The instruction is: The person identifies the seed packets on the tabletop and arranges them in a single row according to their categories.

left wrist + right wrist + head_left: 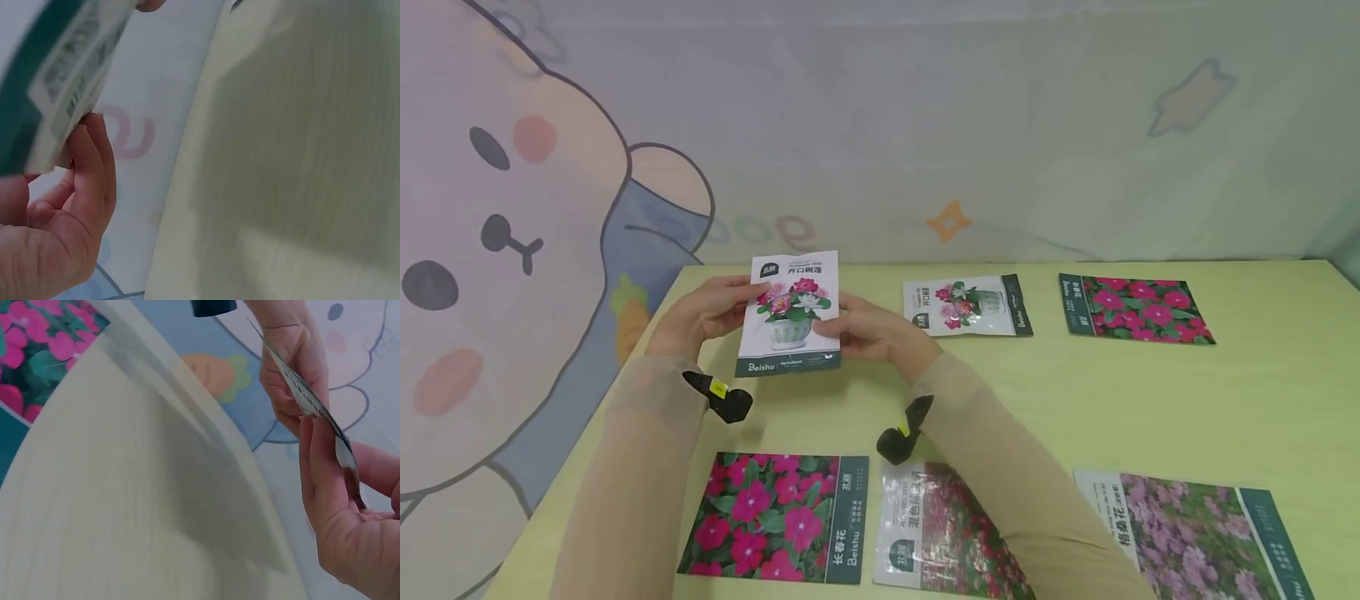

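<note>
Both hands hold up one white seed packet point(790, 312), printed with a potted flower picture and a dark green strip along its bottom. My left hand point(706, 308) pinches its left edge, thumb on the front face. At the right edge my right hand point(880, 329) pinches it, thumb across the front and fingers behind. In the left wrist view the packet's back point(78, 69) shows a barcode, with the left hand point(62, 212) beneath it. The right wrist view catches the packet point(312, 406) nearly edge-on, between the right hand's point(350, 512) thumb and fingers.
At the table's point(1000, 400) back lie a similar potted-flower packet point(966, 307) and a pink-flower packet point(1138, 308). Along the front are another pink-flower packet point(775, 517), a red-flower packet point(947, 533) partly under the right forearm, and a purple-flower packet point(1195, 533). A printed cloth point(880, 125) hangs behind.
</note>
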A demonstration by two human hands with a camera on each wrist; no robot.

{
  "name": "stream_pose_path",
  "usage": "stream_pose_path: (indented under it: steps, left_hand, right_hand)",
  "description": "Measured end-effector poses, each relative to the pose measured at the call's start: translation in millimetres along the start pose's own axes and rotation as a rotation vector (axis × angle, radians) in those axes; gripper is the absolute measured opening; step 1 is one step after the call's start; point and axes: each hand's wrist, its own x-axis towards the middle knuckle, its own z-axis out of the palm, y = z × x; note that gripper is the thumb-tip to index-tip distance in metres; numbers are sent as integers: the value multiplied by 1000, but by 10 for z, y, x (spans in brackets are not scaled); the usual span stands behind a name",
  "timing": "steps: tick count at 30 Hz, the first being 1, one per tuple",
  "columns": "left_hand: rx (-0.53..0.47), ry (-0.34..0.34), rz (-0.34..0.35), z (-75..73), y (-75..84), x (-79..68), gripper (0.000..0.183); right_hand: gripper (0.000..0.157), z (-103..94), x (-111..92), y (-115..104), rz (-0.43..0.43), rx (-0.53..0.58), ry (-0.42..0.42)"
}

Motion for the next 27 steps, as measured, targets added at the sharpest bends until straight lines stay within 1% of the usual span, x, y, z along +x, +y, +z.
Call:
stream_pose_path:
  steps: [6,9,13,19,24,27]
  left_hand:
    - [106,14,7,-48,-37,-27,31]
    - [142,14,5,-92,-67,-50,28]
    - [172,19,-5,-184,-117,-89,30]
    - [172,40,-47,-307,-220,-118,29]
    - [200,68,-84,-389,-330,-130,38]
    - [222,57,-88,-439,-390,-134,40]
  right_hand:
    - [45,75,18,56,48,-53,36]
    - [39,106,26,80,68,-101,60]
    - [35,151,53,123,92,-153,77]
    - [31,251,124,223,115,-164,82]
    - [34,341,157,314,109,-204,77]
    - [36,382,170,360,104,-215,72]
